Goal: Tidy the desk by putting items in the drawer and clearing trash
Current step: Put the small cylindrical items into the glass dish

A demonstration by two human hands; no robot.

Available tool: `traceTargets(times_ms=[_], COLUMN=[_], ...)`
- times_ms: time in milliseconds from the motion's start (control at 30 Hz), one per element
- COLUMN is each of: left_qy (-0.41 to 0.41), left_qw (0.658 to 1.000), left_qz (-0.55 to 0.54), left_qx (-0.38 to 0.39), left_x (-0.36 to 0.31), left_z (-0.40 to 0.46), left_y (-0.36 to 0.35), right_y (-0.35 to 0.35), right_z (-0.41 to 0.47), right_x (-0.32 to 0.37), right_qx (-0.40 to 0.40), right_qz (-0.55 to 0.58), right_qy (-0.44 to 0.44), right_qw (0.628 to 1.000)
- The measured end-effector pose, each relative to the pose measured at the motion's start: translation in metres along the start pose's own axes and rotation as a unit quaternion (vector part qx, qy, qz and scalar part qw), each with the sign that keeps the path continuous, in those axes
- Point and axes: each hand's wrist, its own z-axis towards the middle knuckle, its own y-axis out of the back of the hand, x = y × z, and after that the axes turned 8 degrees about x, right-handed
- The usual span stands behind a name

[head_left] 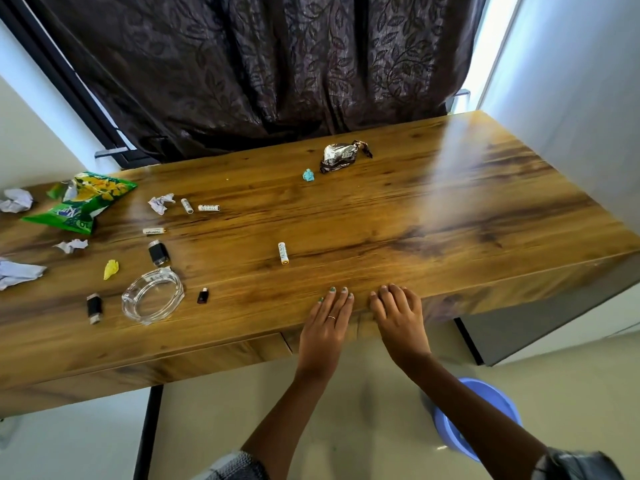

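My left hand (329, 317) and my right hand (398, 315) rest flat, side by side, on the front edge of the wooden desk (381, 216), holding nothing. A white battery (283, 253) lies just beyond my left hand. More batteries (201, 206) lie at the left, near a glass ashtray (152, 295), small black adapters (158, 252) and a tiny black stick (202, 295). Trash on the desk: a green chip bag (83, 202), a silver wrapper (341, 155), a teal scrap (308, 175), a yellow scrap (110, 269) and crumpled paper (161, 202). The drawer front (214, 358) under the desk is closed.
A blue plastic bin (485, 403) stands on the floor under my right forearm. A dark curtain (259, 64) hangs behind the desk and a white wall (571, 98) borders its right side. Black desk legs (149, 431) reach the floor at left.
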Motion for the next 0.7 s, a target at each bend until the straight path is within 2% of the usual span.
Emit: traceTargets(times_ms=[367, 567, 700], left_qy=[0.010, 0.032, 0.070], left_qw=[0.999, 0.996, 0.994], left_qz=[-0.026, -0.034, -0.059], left_qx=[0.041, 0.074, 0.064], left_x=[-0.001, -0.007, 0.009], left_z=[-0.004, -0.009, -0.029], left_y=[0.009, 0.026, 0.035], right_y=[0.003, 0.015, 0.025], right_z=[-0.004, -0.005, -0.002], right_x=[0.005, 0.020, 0.046], right_qx=[0.009, 0.043, 0.035], right_qz=[0.013, 0.126, 0.199], right_qy=[-0.018, -0.059, -0.019], right_qw=[1.000, 0.989, 0.979])
